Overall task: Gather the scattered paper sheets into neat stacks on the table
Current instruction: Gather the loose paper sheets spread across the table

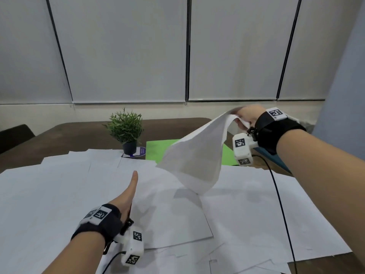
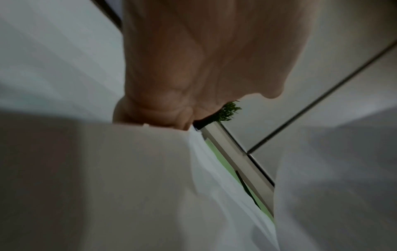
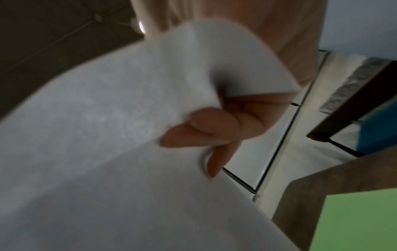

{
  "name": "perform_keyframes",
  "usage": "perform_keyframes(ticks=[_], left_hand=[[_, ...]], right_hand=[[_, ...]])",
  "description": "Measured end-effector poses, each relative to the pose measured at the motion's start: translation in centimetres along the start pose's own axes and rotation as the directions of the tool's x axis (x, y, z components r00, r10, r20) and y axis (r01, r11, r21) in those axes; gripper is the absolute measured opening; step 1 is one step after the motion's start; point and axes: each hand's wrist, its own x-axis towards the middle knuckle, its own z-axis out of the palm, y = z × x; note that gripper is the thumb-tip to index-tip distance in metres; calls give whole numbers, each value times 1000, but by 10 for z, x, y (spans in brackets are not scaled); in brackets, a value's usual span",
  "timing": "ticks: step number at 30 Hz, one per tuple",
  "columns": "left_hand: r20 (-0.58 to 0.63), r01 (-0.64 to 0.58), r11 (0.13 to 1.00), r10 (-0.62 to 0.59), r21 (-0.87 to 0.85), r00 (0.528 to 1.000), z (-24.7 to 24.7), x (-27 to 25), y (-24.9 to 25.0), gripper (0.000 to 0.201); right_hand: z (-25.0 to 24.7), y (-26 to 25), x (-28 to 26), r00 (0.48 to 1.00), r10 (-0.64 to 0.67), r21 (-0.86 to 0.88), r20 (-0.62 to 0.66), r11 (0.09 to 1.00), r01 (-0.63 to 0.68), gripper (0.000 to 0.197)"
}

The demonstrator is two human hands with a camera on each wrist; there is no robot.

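Note:
White paper sheets point(image 1: 59, 194) lie scattered and overlapping across most of the brown table point(image 1: 79, 133). My right hand point(image 1: 244, 115) is raised at the back right and pinches the corner of a few white sheets point(image 1: 195, 161), which hang down with their lower tip near the table. In the right wrist view the fingers point(image 3: 204, 132) curl round the bent paper corner point(image 3: 107, 135). My left hand point(image 1: 130, 190) is low at the centre, its thumb straight. Its fingers are hidden under a lifted sheet edge point(image 2: 107, 169), below the palm point(image 2: 193, 59).
A small potted plant point(image 1: 126, 129) stands at the back centre on a round purple-and-white mat. A green sheet point(image 1: 158, 151) lies beside it and a blue item point(image 1: 276, 157) under my right wrist. A black cable point(image 1: 280, 204) crosses the papers on the right. A dark chair point(image 1: 13, 135) stands far left.

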Motion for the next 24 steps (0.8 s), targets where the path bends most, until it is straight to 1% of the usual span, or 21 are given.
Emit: perform_keyframes(ticks=[1, 2, 3, 4, 5, 6, 7, 8, 9, 10, 11, 13, 14, 15, 17, 19, 20, 22, 23, 24], left_hand=[[-47, 5, 1000, -5, 6, 999, 2, -6, 3, 105], [-57, 7, 999, -4, 53, 998, 3, -8, 6, 119], [-77, -31, 991, 42, 133, 996, 8, -15, 11, 133], [-87, -98, 954, 128, 284, 988, 14, -19, 18, 141], [-98, -159, 912, 211, 379, 973, 20, -23, 26, 150], [-110, -251, 875, 322, 414, 940, 24, -23, 34, 156], [-106, -356, 828, 439, 433, 892, 27, -27, 44, 159], [-91, -442, 792, 522, 422, 848, 28, -24, 50, 157], [-75, -512, 765, 581, 391, 810, 27, -20, 56, 149], [-71, -569, 744, 627, 351, 776, 25, -20, 60, 131], [-74, -617, 731, 661, 291, 747, 23, -22, 65, 103], [-140, -688, 705, 708, 172, 692, 19, -30, 76, 40], [-171, -699, 702, 712, 138, 681, 15, -37, 82, 19], [-191, -701, 704, 707, 110, 681, 9, -40, 88, 10], [-201, -706, 704, 706, 84, 680, -4, -49, 98, 15], [-210, -705, 699, 712, 121, 670, -17, -61, 108, 22], [-219, -699, 699, 713, 149, 666, -23, -64, 113, 25], [-261, -690, 700, 711, 182, 653, -31, -67, 122, 35], [-310, -689, 699, 710, 194, 633, -33, -66, 125, 43], [-370, -694, 692, 708, 198, 601, -34, -65, 126, 51]], right_hand=[[2, -12, -4, 1000, -28, -4, 12, 1000, 28, 29], [6, -23, -8, 998, -56, -18, 23, 998, 56, 28], [9, -34, -12, 996, -83, -37, 38, 996, 85, 25], [13, -44, -17, 993, -104, -48, 55, 993, 107, 22], [16, -52, -23, 991, -113, -51, 74, 992, 117, 21], [19, -57, -28, 989, -117, -51, 91, 991, 122, 20], [21, -62, -32, 986, -123, -57, 109, 990, 130, 21], [22, -65, -35, 984, -130, -61, 122, 989, 138, 24], [22, -68, -37, 983, -129, -72, 132, 988, 139, 25], [23, -71, -40, 983, -123, -95, 138, 986, 137, 25], [22, -74, -43, 983, -118, -139, 142, 981, 137, 23], [20, -77, -48, 986, -102, -270, 131, 953, 135, 20], [17, -76, -50, 987, -108, -303, 117, 943, 139, 18], [14, -74, -51, 988, -122, -296, 99, 944, 146, 16], [8, -66, -53, 979, -182, -309, 95, 929, 203, 12], [3, -54, -56, 972, -208, -377, 112, 896, 235, 19], [3, -46, -57, 971, -206, -379, 118, 895, 235, 23], [6, -23, -56, 977, -164, -387, 135, 899, 205, 24], [10, -9, -52, 982, -121, -400, 142, 901, 169, 24], [14, 7, -48, 987, -77, -401, 142, 907, 128, 27]])
